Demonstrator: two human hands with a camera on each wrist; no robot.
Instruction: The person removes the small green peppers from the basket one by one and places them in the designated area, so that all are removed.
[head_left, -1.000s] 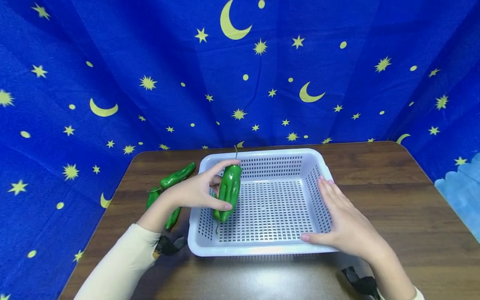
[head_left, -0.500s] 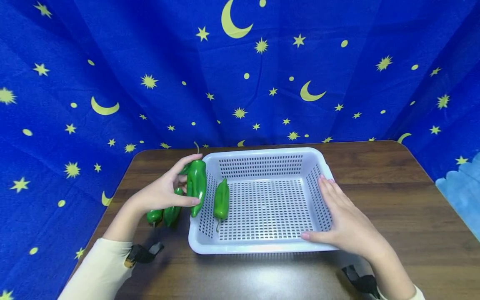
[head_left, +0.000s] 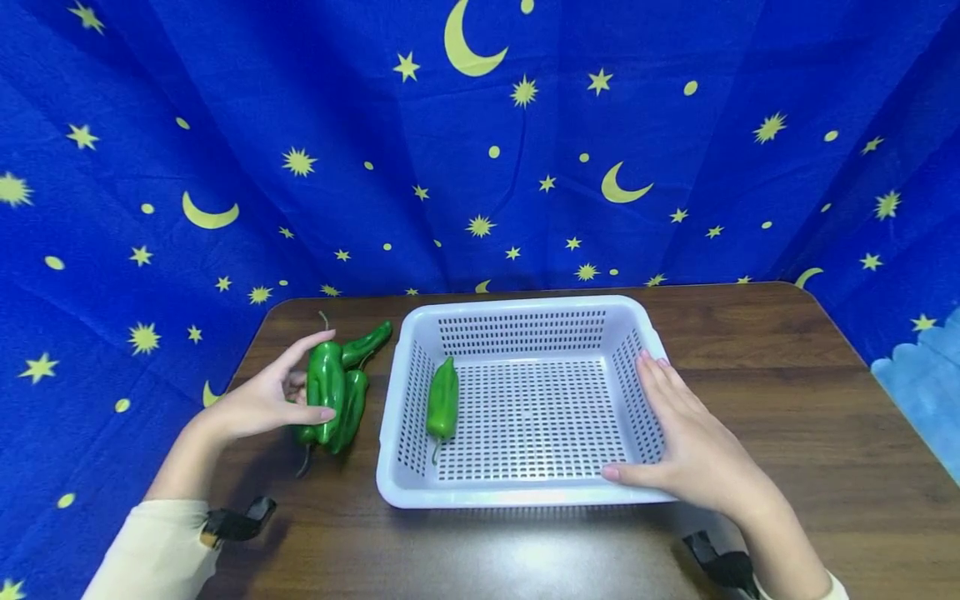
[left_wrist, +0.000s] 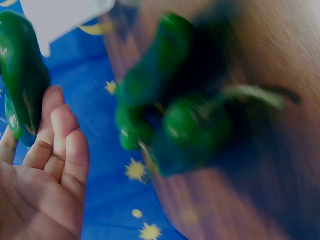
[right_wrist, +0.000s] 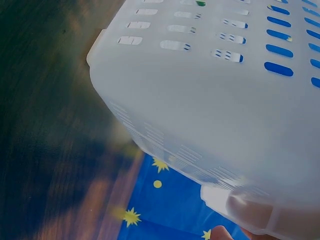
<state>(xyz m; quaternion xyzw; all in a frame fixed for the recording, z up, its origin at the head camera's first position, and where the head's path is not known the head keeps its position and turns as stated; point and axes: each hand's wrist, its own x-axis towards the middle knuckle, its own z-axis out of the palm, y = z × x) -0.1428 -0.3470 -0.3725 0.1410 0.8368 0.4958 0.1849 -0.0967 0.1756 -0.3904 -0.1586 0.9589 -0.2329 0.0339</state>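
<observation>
My left hand holds a glossy green pepper between thumb and fingers, left of the basket and over the other peppers. In the left wrist view the held pepper rises above my fingers. Beneath and beside it lie a curved green pepper and another pepper; part of one more shows behind the thumb. One pepper lies inside the white perforated basket, near its left wall. My right hand grips the basket's front right corner, fingers over the right wall and thumb over the front rim.
The brown wooden table extends around the basket. A blue curtain with yellow moons and stars hangs behind and at the sides. Black straps hang at both wrists. The left wrist view is partly blurred.
My left hand has moved left with the pepper, from over the basket to over the peppers on the table. One pepper stays in the basket. My right hand and the basket have not moved.
</observation>
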